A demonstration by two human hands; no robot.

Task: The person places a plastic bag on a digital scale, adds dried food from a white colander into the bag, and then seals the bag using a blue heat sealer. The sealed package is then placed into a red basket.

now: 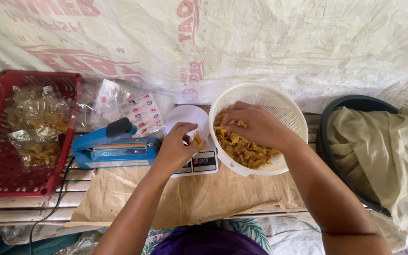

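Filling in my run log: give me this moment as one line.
right hand: grabbing chips in white colander | left hand: holding clear bag over white scale | blue sealer: beside scale

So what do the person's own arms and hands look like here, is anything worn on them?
Both arms are bare from the bottom of the picture to the fingertips: no sleeves, gloves, watch or bracelets show. The left hand and right hand carry no rings that can be made out. Fingernails look short and unpainted, though they are small in the picture. Below the arms, a dark purple garment shows.
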